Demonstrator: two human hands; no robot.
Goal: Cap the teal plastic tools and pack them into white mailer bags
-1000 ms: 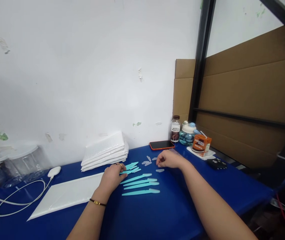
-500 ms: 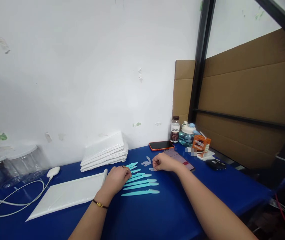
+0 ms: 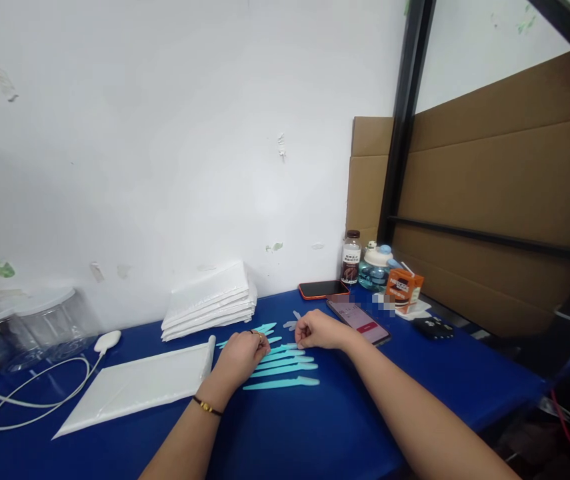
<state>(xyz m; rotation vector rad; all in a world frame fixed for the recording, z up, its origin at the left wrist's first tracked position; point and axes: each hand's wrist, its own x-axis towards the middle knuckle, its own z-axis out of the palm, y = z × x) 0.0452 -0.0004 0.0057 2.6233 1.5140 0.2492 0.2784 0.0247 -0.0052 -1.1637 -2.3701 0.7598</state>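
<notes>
Several teal eyebrow razors [image 3: 281,384] lie side by side on the blue tabletop, blade ends to the right. My left hand [image 3: 245,357] is closed at their handle ends, its fingertips pinched over a razor and hiding part of it. Close by on the right, my right hand [image 3: 317,330] has thumb and forefinger pinched at the blade end of an upper razor. What sits between those fingertips is too small to make out. Small clear blade covers [image 3: 291,325] lie just beyond the right hand, partly hidden by it.
White padded mailers [image 3: 209,300] are stacked by the wall, with one mailer [image 3: 139,387] flat in front. A white cable [image 3: 39,423] loops at left. An orange-cased phone [image 3: 323,289], another phone [image 3: 359,320], a bottle [image 3: 351,259], a jug [image 3: 375,270] and a drink carton [image 3: 403,290] stand or lie at right.
My right hand has moved left and slightly nearer, from the clear covers to a razor's blade end. My left hand has shifted a little to the right.
</notes>
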